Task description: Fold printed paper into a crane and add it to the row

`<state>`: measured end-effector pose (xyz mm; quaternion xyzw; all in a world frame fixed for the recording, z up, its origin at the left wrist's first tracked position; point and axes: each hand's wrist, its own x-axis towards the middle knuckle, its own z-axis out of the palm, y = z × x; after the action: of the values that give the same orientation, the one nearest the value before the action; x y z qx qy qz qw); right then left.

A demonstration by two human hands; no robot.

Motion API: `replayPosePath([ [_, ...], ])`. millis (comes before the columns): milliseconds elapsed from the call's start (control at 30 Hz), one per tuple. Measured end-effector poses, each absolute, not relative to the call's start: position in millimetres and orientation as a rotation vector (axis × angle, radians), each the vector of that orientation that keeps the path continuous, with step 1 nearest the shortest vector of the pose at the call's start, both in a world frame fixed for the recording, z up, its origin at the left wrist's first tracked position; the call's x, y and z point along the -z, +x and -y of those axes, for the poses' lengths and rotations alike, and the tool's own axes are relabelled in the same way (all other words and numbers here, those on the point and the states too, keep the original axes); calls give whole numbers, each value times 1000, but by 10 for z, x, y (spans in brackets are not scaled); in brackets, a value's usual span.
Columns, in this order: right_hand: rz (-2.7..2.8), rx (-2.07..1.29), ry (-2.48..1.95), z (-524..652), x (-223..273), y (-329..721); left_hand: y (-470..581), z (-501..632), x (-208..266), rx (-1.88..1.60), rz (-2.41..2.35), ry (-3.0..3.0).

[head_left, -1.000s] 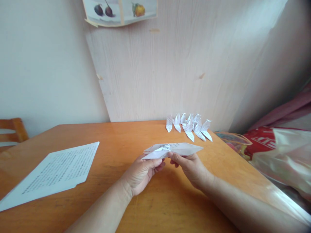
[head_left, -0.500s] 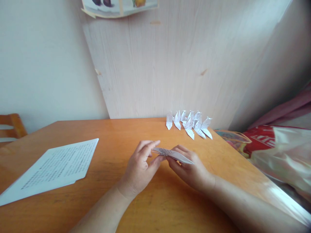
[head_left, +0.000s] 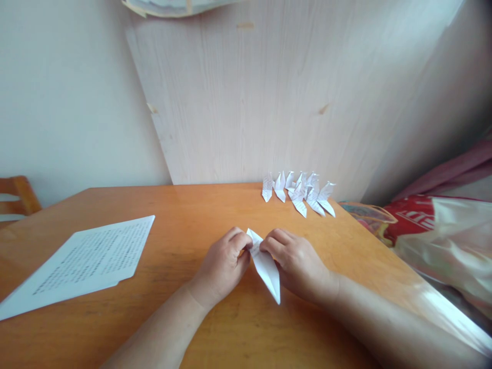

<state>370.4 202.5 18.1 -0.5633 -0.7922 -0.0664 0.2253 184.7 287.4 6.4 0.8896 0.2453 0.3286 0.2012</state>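
A long, pointed piece of folded paper [head_left: 268,269], white with faint print, is between my two hands above the table. My left hand [head_left: 225,261] is closed, its thumb and forefinger pinching the paper's left edge near the upper end. From the other side my right hand [head_left: 298,261] grips it, fingers curled over the top face and the thumb hidden. One sharp tip of the paper points down toward me; the other end sticks up between the hands. Several folded paper cranes [head_left: 300,193] stand grouped at the table's far right corner.
On the left of the wooden table [head_left: 184,215] lies a stack of printed sheets [head_left: 92,256]. A chair [head_left: 21,197] stands beyond the left edge. Red and white bags [head_left: 430,230] are beside the right edge. Behind the table rises a pale wood panel [head_left: 242,113].
The folded paper has turned from nearly edge-on to showing its broad face, its tip swinging down toward me. My left fingers have gone from partly stretched to pinching its edge.
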Motion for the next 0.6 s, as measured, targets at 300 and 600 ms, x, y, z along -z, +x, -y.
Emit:
replayPosePath([
  [300, 2464, 59, -1606, -2049, -41, 3673, 1813, -2878, -57, -482, -629, 2567],
  [600, 2420, -226, -1583, -1923, -208, 3724, 1768, -2855, -131, -387, -631, 2675],
])
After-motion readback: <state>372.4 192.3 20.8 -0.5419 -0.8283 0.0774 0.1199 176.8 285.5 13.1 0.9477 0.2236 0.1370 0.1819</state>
